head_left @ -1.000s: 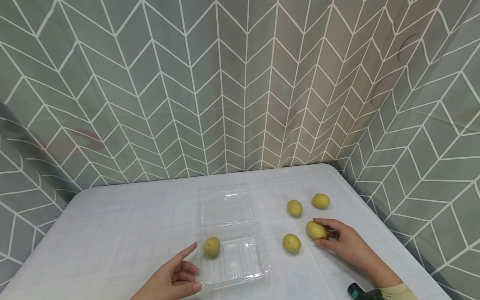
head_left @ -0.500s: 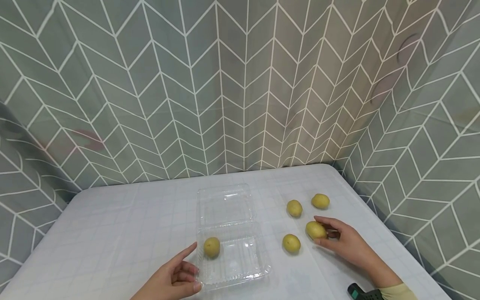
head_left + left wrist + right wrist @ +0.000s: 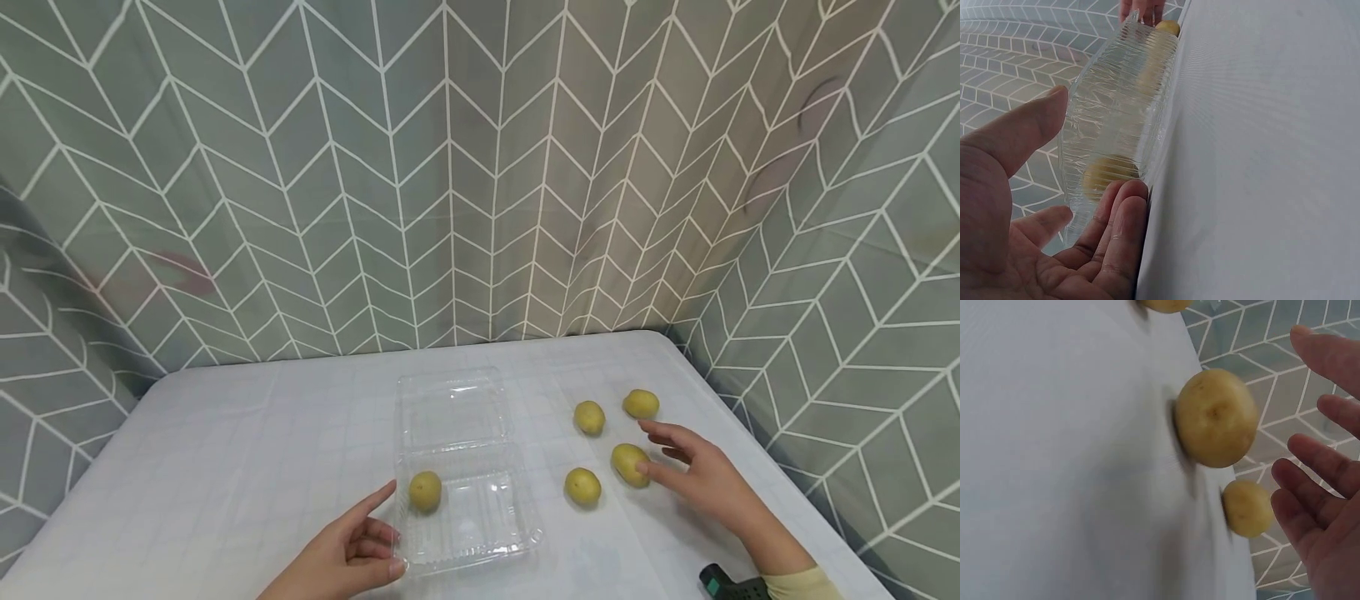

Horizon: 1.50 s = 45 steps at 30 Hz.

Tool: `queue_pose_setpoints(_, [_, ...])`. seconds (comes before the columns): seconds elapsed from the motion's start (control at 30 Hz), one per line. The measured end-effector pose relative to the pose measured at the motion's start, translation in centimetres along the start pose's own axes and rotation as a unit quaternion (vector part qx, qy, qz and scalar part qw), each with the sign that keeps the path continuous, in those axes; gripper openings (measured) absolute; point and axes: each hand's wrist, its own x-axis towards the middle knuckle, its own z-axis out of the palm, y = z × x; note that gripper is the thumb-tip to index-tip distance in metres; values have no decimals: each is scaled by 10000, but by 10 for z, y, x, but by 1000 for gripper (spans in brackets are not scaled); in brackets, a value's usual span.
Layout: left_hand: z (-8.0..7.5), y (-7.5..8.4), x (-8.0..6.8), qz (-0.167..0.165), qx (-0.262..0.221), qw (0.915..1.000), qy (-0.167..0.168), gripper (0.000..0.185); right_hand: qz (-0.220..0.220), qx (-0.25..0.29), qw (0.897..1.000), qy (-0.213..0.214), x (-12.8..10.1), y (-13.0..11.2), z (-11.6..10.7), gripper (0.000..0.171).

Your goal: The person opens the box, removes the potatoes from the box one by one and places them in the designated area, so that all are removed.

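Edges: my left hand [image 3: 347, 554] rests at the clear tray's [image 3: 480, 546] near-left rim, fingers loose, holding nothing.
Room: bare table [image 3: 225, 467] lies to the left.
Potatoes: 1 in the tray [image 3: 425, 490]; 4 outside, the nearest [image 3: 629, 463] by my right hand [image 3: 693, 475].
Surface: white gridded cloth, chevron walls [image 3: 450, 167].
Change: my right fingers, curled on that potato 1 second ago, are now spread.

The right hand [image 3: 693, 475] has let go of the potato [image 3: 628, 463] it was gripping: its fingers [image 3: 663, 432] have straightened and spread, and now only the thumb tip seems to touch the potato, which lies on the worktop [image 3: 225, 467].
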Motion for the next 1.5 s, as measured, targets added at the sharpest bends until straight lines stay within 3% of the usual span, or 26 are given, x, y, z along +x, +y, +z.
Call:
queue_pose_setpoints(0.27, [2,3,-1,91,-11,10000,-34,89,-334,-129,9994,-15,13,-20,-11,59])
queue_pose_setpoints(0.47, [2,3,-1,36,22,10000,-27,90,-688,242,9973,-114,25,-29,-11,62])
queue_pose_setpoints(0.77, [2,3,-1,45,-63,10000,-12,90,-709,573,9951,-393,38,-52,-4,65])
queue_pose_setpoints(1.23, [2,6,-2,40,-14,10000,-8,90,-1262,844,9848,-848,60,-87,20,62])
queue_pose_setpoints(1.5, [2,5,-1,74,3,10000,-23,90,-1240,1102,9780,-1264,66,-108,37,63])
